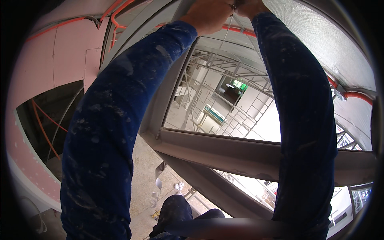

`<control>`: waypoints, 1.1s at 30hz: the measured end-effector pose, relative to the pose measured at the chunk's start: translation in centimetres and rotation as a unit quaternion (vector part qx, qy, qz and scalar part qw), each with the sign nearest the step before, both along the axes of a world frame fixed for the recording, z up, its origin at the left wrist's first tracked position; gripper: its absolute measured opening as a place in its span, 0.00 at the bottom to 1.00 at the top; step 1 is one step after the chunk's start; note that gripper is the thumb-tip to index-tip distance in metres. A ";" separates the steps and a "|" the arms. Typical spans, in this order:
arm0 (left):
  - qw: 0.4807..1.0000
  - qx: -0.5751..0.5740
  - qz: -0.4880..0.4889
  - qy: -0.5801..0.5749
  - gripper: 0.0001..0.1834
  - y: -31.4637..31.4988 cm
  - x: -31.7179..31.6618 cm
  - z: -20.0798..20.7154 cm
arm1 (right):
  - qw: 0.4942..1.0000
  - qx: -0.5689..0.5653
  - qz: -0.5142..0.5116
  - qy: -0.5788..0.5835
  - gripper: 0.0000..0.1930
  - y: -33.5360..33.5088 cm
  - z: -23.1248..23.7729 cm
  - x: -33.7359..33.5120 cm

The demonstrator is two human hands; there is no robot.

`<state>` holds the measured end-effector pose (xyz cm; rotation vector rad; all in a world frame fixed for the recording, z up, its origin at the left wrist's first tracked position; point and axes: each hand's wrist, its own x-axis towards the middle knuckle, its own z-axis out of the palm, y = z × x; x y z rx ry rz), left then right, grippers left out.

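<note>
- A thin rod (229, 26) slants down from between your left hand (210, 17) and right hand (251, 7), above the upper edge of the grey beam (220, 152).
- I cannot tell your hands' grip.
- Behind: orange pipe (240, 30), scaffolding (240, 67).

no readable text or signs

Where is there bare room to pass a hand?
The opening between left sleeve and right sleeve, above the grey beam, looks free, scaffolding showing beyond. A narrower gap parts that beam from the diagonal beam. The top is crowded: left hand and right hand sit close together.
</note>
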<state>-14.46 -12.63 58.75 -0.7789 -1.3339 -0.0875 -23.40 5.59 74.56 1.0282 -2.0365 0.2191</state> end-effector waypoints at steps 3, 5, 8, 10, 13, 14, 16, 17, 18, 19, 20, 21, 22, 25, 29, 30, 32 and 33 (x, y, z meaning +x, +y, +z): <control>0.999 0.007 0.029 0.034 0.12 0.0 -0.2 -0.1 | 0.948 -0.107 0.173 -0.245 0.04 0.1 1.0 -0.8; 1.000 0.008 0.019 0.013 0.13 0.0 -0.5 0.1 | 0.857 -0.233 0.241 -0.391 0.04 -0.5 1.2 -0.3; 1.000 0.014 -0.010 0.025 0.15 0.2 -1.0 0.2 | 0.754 -0.400 0.242 -0.462 0.04 -1.4 0.8 1.0; 0.998 0.021 -0.027 0.057 0.17 0.4 -1.1 0.1 | 0.757 -0.426 0.233 -0.437 0.04 -1.5 0.3 1.4; 0.997 0.024 -0.010 0.072 0.17 0.5 -1.0 0.1 | 0.889 -0.233 0.192 -0.344 0.04 -0.5 -0.1 0.6; 0.999 0.018 0.017 0.048 0.16 0.5 -0.8 0.1 | 0.939 -0.146 0.180 -0.255 0.05 -0.2 -0.1 -0.1; 0.998 0.002 0.059 0.021 0.14 0.3 -0.4 0.1 | 0.987 0.033 0.147 -0.063 0.05 0.3 0.0 -1.5; 0.997 -0.008 0.075 0.017 0.13 0.2 -0.2 0.1 | 0.966 -0.073 0.179 -0.170 0.05 0.4 0.2 -2.0; 0.996 -0.018 0.091 0.015 0.13 0.2 0.0 0.2 | 0.923 -0.176 0.207 -0.273 0.04 0.4 0.4 -2.2; 0.996 -0.009 0.087 0.033 0.12 0.2 0.2 0.1 | 0.857 -0.275 0.230 -0.370 0.04 0.4 0.4 -2.3; 0.995 0.001 0.082 0.051 0.11 0.3 0.3 0.0 | 0.897 -0.223 0.200 -0.324 0.04 0.5 0.4 -2.1; 0.995 0.011 0.077 0.069 0.10 0.3 0.4 0.0 | 0.930 -0.171 0.168 -0.277 0.04 0.6 0.2 -1.7; 0.996 0.001 0.074 0.049 0.10 0.2 0.4 0.0 | 0.957 -0.117 0.135 -0.228 0.05 0.6 -0.1 -1.1; 0.997 -0.018 0.073 0.003 0.10 0.1 0.2 0.0 | 0.995 -0.014 0.070 -0.073 0.07 1.3 -1.2 0.8; 0.998 -0.014 0.065 0.001 0.09 0.1 -0.4 0.1 | 0.916 -0.206 0.171 -0.298 0.11 0.2 -1.0 1.1; 0.998 -0.015 0.055 0.007 0.10 0.2 -0.5 0.2 | 0.877 -0.273 0.207 -0.336 0.12 -0.1 -0.8 0.9; 0.999 0.007 0.002 0.034 0.10 0.5 -0.9 0.3 | 0.781 -0.423 0.250 -0.384 0.14 -0.8 -0.4 0.3; 0.998 0.017 -0.024 0.048 0.11 0.6 -1.0 0.3 | 0.723 -0.506 0.256 -0.394 0.15 -1.1 -0.3 0.0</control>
